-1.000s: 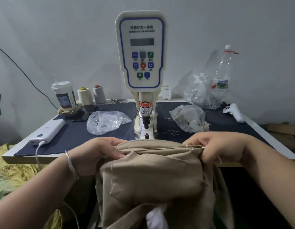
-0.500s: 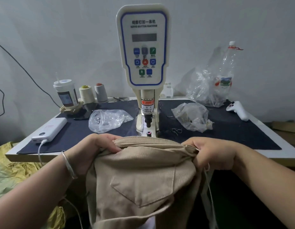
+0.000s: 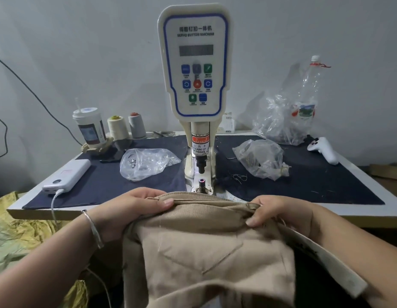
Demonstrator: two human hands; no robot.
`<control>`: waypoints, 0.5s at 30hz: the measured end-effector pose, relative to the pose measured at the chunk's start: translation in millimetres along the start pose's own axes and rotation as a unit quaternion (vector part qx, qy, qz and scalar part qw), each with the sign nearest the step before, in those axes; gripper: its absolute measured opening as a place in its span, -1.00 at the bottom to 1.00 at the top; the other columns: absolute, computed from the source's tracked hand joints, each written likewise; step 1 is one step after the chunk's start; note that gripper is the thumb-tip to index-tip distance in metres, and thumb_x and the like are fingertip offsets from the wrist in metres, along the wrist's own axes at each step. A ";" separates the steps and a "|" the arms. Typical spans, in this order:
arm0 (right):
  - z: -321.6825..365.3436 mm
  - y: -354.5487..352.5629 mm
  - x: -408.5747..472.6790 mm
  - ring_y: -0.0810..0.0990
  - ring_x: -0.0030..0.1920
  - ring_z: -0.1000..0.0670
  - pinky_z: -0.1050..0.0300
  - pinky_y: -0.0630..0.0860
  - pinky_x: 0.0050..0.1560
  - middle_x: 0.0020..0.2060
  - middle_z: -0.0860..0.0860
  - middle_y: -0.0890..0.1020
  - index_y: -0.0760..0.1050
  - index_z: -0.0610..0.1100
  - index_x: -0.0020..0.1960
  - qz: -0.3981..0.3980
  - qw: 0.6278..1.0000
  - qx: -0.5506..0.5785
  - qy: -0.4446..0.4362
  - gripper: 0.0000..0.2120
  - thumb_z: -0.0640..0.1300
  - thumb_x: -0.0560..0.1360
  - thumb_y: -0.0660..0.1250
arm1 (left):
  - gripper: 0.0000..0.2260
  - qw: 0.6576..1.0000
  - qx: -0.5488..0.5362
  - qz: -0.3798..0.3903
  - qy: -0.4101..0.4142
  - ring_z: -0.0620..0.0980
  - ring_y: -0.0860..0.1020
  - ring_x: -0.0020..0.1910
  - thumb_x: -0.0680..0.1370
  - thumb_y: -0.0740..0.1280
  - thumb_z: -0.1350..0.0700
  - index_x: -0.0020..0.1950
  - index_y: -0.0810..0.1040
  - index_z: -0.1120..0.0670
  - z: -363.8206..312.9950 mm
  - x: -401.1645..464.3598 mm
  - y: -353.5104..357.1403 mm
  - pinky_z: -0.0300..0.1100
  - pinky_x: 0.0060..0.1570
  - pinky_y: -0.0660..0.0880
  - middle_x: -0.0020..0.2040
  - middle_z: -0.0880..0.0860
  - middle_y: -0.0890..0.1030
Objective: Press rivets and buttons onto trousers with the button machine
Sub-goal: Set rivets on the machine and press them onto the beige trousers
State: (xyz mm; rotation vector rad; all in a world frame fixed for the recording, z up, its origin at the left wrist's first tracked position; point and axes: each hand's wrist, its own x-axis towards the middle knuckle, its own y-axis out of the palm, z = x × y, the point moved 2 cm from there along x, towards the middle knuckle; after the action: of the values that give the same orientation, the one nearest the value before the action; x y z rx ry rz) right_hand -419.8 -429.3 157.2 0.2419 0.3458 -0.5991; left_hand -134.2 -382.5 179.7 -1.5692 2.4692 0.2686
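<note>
Both hands grip the waistband of the tan cotton trousers (image 3: 206,247). The left hand (image 3: 128,210) and right hand (image 3: 279,214) hold it just before the cream upright button machine (image 3: 195,85).

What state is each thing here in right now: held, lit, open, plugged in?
Trousers: waistband held at the table edge, not under the press.
Left hand: gripping waistband.
Right hand: gripping waistband.
Button machine: display blank, punch raised.
Power bank: cable plugged in.
Bottle: upright, capped.
</note>
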 end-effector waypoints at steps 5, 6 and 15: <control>-5.2 8.9 6.6 0.67 -0.23 0.12 0.29 0.55 -0.17 -0.24 0.02 0.69 0.68 -0.16 -0.15 0.058 0.996 0.039 -0.054 -0.85 -0.07 0.38 0.49 | -0.70 0.998 0.052 -0.032 0.000 0.03 0.63 -0.04 0.49 0.41 0.00 0.09 0.67 0.18 1.8 7.0 -1.4 -0.21 -0.07 0.59 0.07 0.22 0.67; -6.3 6.1 9.8 0.64 -0.27 0.15 0.30 0.53 -0.18 -0.28 0.05 0.68 0.67 -0.15 -0.20 0.015 0.999 -0.001 -0.028 -0.82 -0.03 0.39 0.50 | -0.76 0.998 0.058 -0.034 -0.007 0.01 0.63 -0.10 0.51 0.43 0.02 0.02 0.69 0.18 1.9 8.6 -2.5 -0.23 -0.12 0.58 0.00 0.20 0.68; 3.6 -22.5 17.6 0.65 -0.21 0.07 0.22 0.52 -0.11 -0.24 -0.02 0.69 0.67 -0.11 -0.22 -0.118 0.986 -0.116 0.002 -0.89 -0.08 0.33 0.50 | -0.52 0.988 0.128 -0.088 -0.007 0.06 0.52 -0.18 0.43 0.37 -0.16 -0.03 0.61 0.29 6.6 21.6 -10.2 -0.12 -0.13 0.45 -0.16 0.18 0.60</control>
State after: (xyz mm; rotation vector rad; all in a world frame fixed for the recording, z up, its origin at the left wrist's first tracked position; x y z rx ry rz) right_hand -418.5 -457.3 151.0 -0.0229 0.4491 -0.7837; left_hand -133.3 -403.8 167.1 -1.6501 2.2296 -0.0638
